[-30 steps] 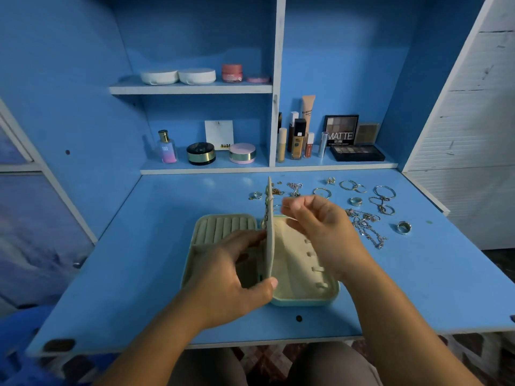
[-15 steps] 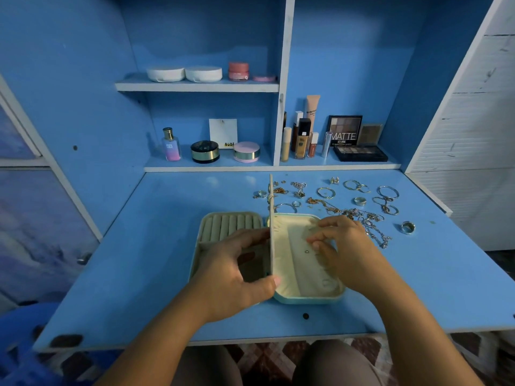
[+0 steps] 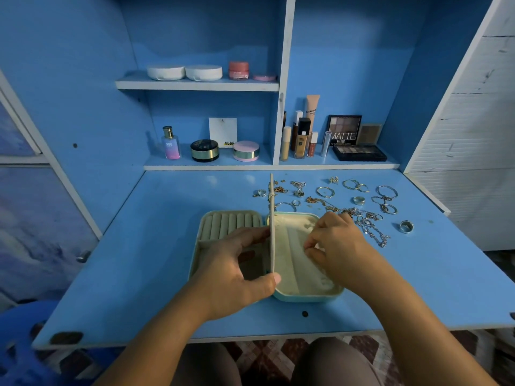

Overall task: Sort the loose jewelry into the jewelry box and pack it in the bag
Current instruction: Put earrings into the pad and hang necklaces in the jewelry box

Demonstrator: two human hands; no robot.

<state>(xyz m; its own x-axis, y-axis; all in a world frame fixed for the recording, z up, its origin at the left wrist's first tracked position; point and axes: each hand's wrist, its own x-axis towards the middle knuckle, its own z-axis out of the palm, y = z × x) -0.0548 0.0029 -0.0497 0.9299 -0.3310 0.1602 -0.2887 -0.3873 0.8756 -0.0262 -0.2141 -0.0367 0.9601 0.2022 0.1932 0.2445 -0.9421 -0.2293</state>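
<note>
A pale green jewelry box (image 3: 306, 295) lies open on the blue desk, with ring rolls (image 3: 228, 225) in its left half. My left hand (image 3: 239, 271) grips the upright middle flap (image 3: 272, 218) between thumb and fingers. My right hand (image 3: 340, 249) rests over the cream right half, its fingertips pinched together at the lining; what they pinch is too small to tell. Loose jewelry lies behind and to the right: chains (image 3: 370, 227), hoops (image 3: 386, 192) and rings (image 3: 406, 226). No bag is in view.
The desk (image 3: 156, 260) is a fold-down flap with its front edge near my knees. Cosmetics stand on the shelves behind: a perfume bottle (image 3: 170, 143), compacts (image 3: 204, 150), foundation tubes (image 3: 302, 137) and an eyeshadow palette (image 3: 359, 153).
My right hand came down from the flap's top edge to the right half of the box and shifted slightly inward. My left hand kept its hold on the flap.
</note>
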